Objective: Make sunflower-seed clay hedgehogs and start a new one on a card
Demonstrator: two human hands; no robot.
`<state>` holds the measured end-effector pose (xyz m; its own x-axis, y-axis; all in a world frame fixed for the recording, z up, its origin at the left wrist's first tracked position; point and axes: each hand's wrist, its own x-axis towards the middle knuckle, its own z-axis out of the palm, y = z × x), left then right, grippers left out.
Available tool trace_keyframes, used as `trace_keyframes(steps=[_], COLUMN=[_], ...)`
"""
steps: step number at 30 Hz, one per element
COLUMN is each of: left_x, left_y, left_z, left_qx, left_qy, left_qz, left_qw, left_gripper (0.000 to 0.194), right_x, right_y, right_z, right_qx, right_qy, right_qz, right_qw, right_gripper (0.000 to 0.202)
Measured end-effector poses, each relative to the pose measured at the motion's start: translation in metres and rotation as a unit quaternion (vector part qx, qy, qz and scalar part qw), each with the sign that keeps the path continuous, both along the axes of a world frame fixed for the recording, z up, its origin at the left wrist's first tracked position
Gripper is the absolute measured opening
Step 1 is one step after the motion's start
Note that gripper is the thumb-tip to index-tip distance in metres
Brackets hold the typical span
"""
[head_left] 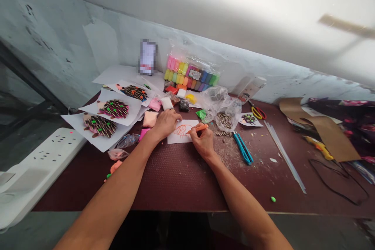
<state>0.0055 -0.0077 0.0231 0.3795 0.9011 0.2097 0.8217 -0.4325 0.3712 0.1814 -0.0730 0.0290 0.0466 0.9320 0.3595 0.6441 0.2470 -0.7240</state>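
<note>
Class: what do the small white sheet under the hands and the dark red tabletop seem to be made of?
Small white sheet: likely matte paper; thin, flat, takes orange marker lines. Dark red tabletop: possibly a textured mat or laminate; fine dotted grain, dull sheen.

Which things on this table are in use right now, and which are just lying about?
In use: right hand holding orange marker pen; left hand pressing white paper card with orange drawing.

Lying about: blue-handled pliers, yellow-and-red scissors, white power strip, clear bag of striped seeds.

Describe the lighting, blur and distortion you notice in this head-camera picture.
Head view: bright glare washes out the upper wall; the phone screen is pixelated; the table edge bows with wide-angle distortion; the hands and the paper are evenly lit and sharp.
</note>
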Motion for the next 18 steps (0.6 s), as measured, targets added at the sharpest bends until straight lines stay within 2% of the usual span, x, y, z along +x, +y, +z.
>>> trace_keyframes(steps=[11,18], left_x=[-0.0012,-0.0005], left_y=[0.0020,0.0014], left_z=[-0.0028,-0.0020], left_qx=[0.002,0.006], left_qy=[-0.008,0.003], left_qz=[-0.007,-0.004], left_qw=[1.000,1.000], left_gripper=[0.030,0.030], right_x=[0.0056,0.0047], right_y=[0.0036,0.0035], right_z=[-0.0009,-0.0011], right_qx=[0.017,0.007], right_qy=[0.016,0.011], right_qz=[-0.024,0.004], right_qw=[0.999,1.000], right_gripper=[0.023,0.027])
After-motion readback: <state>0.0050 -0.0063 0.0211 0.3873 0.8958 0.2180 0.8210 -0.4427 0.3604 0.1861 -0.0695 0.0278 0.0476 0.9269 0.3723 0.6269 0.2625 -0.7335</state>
